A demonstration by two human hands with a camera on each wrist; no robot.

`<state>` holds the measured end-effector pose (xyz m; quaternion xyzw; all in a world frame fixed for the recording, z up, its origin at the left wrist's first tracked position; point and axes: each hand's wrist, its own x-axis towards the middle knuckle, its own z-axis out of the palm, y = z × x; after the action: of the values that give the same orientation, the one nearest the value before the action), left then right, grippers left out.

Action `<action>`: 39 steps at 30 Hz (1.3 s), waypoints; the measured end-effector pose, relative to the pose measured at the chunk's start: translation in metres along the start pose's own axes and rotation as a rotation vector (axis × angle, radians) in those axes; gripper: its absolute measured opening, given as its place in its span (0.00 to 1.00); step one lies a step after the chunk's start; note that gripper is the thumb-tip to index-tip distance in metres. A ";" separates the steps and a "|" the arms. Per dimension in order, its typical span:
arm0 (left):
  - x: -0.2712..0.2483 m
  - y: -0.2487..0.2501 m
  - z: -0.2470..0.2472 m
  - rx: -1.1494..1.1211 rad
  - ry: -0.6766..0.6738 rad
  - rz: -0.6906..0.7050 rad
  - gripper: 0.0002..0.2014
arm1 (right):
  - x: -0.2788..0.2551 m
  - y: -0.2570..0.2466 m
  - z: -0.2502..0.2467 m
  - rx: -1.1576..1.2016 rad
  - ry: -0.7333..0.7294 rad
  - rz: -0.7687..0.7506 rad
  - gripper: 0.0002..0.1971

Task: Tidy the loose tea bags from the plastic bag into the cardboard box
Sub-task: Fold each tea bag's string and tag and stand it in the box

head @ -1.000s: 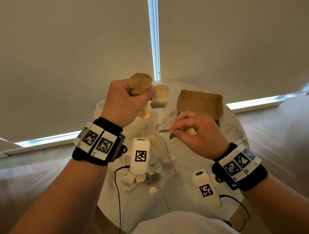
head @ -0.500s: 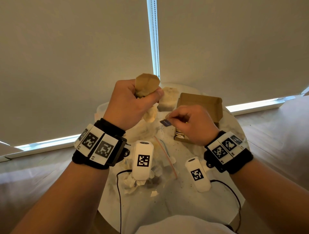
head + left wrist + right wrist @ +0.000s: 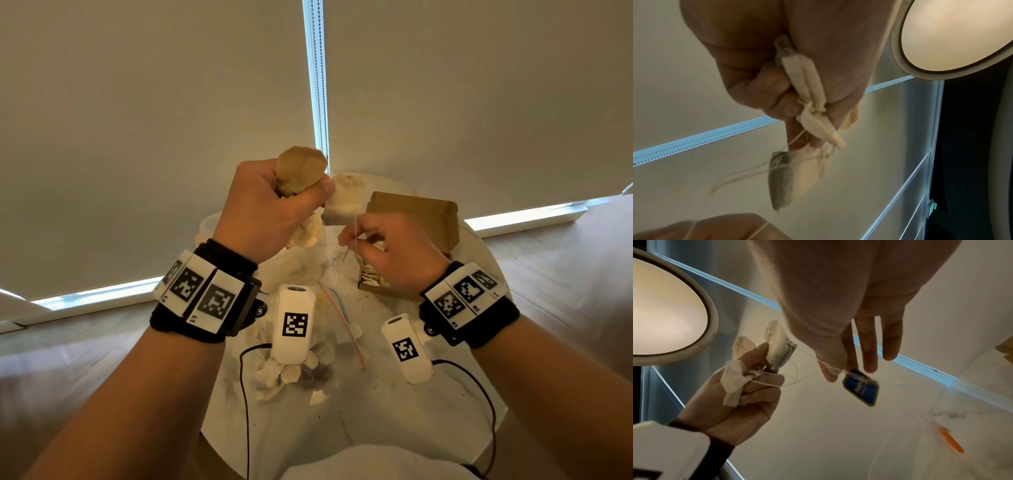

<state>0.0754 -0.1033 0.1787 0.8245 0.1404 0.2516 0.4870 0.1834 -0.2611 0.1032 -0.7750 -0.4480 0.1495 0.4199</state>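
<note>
Nearest the person, the round white counter (image 3: 342,421) carries the plastic bag (image 3: 308,363), lying flat and crumpled with its red zip strip running along its right side; several loose tea bags (image 3: 274,371) sit inside it at the near end, partly hidden behind the left wrist camera. Dark crumbs speckle the counter between bag and box. Above the bag, both hands are raised off the counter. The right hand (image 3: 390,253) pinches a thin white string (image 3: 356,233) between thumb and forefinger, its other fingers loosely extended; the right wrist view shows a blue paper tag (image 3: 861,387) dangling from that string just below the fingertips. The string leads up and left to the left hand (image 3: 267,212), which is clenched around a bunch of tea bags (image 3: 299,169), some sticking out above the fist, one hanging below it, and another (image 3: 342,200) hanging beside the thumb toward the right hand. Just behind the right hand stands the cardboard box (image 3: 411,219), open with its lid tipped back, resting on the counter's far right part; packed tea bags show at its near corner. Beyond the counter hang pale roller blinds (image 3: 154,137) with a bead chain (image 3: 320,85) in the bright gap between them.
</note>
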 end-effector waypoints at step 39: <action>0.004 -0.036 0.020 -0.363 0.088 -0.310 0.04 | -0.041 0.006 0.017 0.629 -0.150 0.282 0.07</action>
<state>0.0906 -0.0988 0.1402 0.6803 0.2384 0.2306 0.6536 0.1541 -0.2871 0.0822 -0.6488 -0.2981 0.3933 0.5792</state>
